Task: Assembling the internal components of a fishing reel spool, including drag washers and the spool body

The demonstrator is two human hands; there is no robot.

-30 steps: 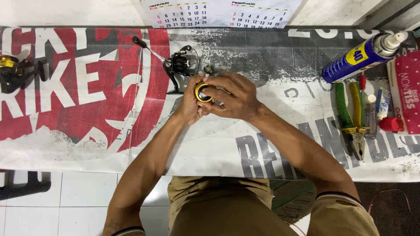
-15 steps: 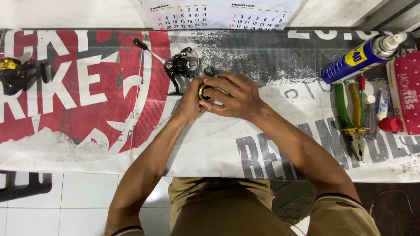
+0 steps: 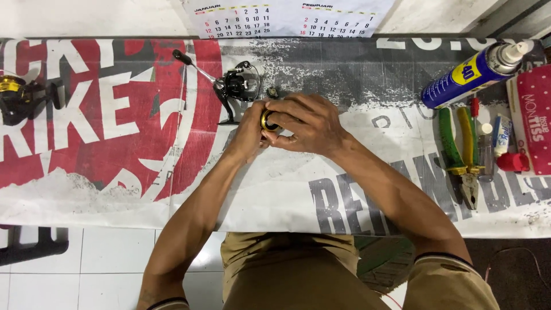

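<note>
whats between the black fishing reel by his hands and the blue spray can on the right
In the head view, between the black fishing reel and the blue spray can lies only a small dark part beside the reel, then bare printed banner.

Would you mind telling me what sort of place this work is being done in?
Probably a small home or shop bench for fishing-reel repair: a black spinning reel lies on the banner-covered table, with pliers and a blue spray can alongside.

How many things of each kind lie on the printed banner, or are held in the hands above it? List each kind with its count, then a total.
Fishing reels: 2, black reel, gold-trimmed reel
Gold-rimmed spool: 1, held by left hand and right hand
Spray can: 1
Pliers: 1
Tissue pack: 1
Small bottle: 1
Red cap: 1
Total: 8
</note>
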